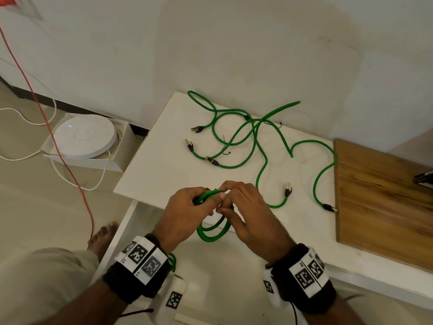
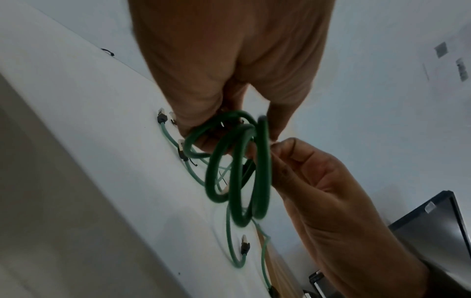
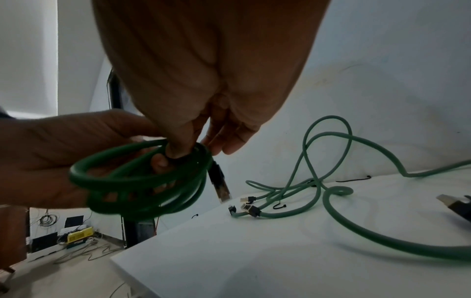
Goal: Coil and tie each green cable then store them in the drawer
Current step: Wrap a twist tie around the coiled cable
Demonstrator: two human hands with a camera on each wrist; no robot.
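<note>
Both hands hold one coil (image 1: 212, 227) above the bench (image 1: 152, 165) edge: left hand (image 1: 185, 214) grips its top, loops hanging below; right hand (image 1: 248, 214) pinches beside it, nearer for tying.

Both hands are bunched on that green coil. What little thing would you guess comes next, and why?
Probably cinching a tie around the loops. The left hand grips the coiled green cable, the right hand pinches at its top, and no tie clearly shows around it yet. Loose cables wait on the white table.
</note>
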